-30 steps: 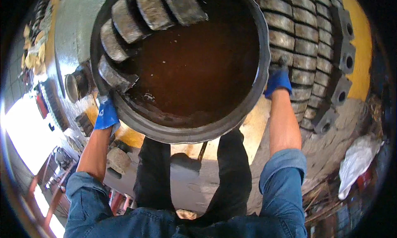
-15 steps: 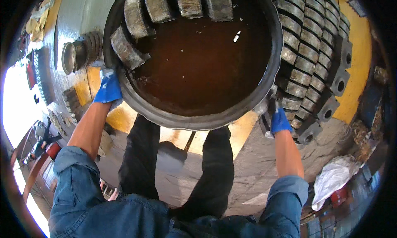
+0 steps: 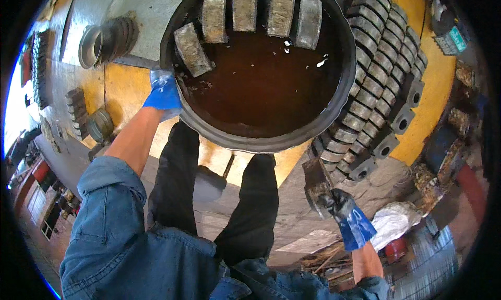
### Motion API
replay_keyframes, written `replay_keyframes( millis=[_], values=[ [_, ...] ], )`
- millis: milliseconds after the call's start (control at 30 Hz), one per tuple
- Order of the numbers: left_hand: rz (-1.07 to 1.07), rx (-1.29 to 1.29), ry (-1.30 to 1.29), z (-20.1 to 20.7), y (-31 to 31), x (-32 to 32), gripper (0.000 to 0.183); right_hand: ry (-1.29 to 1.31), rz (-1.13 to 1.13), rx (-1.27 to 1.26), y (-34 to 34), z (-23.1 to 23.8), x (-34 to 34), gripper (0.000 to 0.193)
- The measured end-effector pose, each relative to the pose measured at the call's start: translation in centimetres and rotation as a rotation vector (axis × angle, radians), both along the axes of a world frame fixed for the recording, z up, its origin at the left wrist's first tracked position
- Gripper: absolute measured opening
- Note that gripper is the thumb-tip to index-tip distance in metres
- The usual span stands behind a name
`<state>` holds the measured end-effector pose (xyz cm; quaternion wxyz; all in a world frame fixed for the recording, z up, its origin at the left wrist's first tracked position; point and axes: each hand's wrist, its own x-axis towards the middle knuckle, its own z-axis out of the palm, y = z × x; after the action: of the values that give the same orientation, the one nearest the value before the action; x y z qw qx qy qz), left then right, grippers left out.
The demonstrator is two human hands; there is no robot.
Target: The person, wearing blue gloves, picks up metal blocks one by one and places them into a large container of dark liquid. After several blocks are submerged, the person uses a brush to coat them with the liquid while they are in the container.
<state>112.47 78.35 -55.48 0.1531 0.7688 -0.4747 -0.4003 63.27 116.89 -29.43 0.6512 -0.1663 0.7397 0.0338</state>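
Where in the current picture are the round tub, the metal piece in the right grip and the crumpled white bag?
Round tub (image 3: 255, 144): head view, on its near rim.
Metal piece (image 3: 316, 184): head view, on its visible side.
White bag (image 3: 397, 220): head view, on its middle.

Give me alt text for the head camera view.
A person's blue-gloved right hand holds a grimy metal block; their gloved left hand touches the rim of a round tub with brown liquid and five metal blocks inside. Rows of blocks stand at right.
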Motion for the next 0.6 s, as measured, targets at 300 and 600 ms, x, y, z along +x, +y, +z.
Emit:
replay_keyframes(
  millis=[300,600],
  values=[
    [0.054,0.009,-0.115,-0.4,-0.2,-1.0,0.031,-0.104,0.61,-0.359,-16.3,4.5,5.5,0.023],
    [0.045,-0.1,-0.165,-4.5,0.6,0.6,0.025,-0.352,0.112,-0.376,-32.8,-8.3,13.5,0.035]
  ],
)
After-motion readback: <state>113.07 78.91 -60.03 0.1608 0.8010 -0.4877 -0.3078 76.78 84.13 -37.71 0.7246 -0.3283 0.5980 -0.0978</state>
